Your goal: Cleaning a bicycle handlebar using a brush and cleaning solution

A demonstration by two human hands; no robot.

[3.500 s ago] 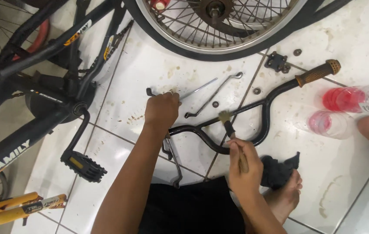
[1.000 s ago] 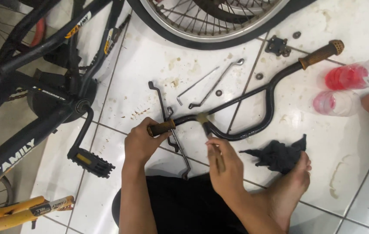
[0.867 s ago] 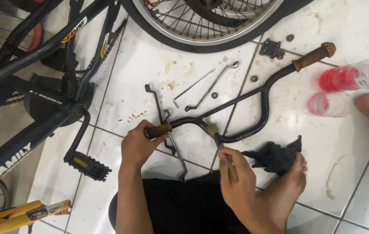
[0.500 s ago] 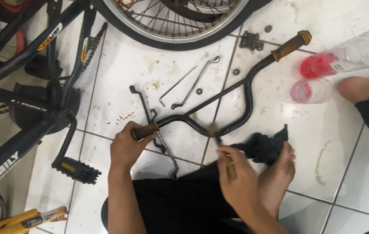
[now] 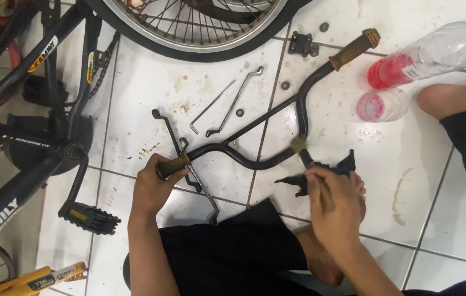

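A black bicycle handlebar [image 5: 268, 118] with brown rubber grips lies on the white tiled floor. My left hand [image 5: 153, 186] is closed around its near grip. My right hand [image 5: 334, 200] holds a small paintbrush [image 5: 300, 149], whose bristles touch the handlebar's bend on the right. A black rag [image 5: 337, 167] lies crumpled just under my right hand, beside my bare foot.
A bicycle frame [image 5: 30, 120] with pedal [image 5: 87, 216] fills the left; a spoked wheel [image 5: 200, 24] sits at the top. Thin metal rods [image 5: 227, 107], a black bracket [image 5: 301, 44] and small nuts lie between. A plastic bottle [image 5: 430, 52] with red liquid and a cup [image 5: 381, 104] stand right.
My left hand slid down to grip the handlebar's near end. My right hand carried the brush from the bar's middle to its right bend. The view shifted slightly.
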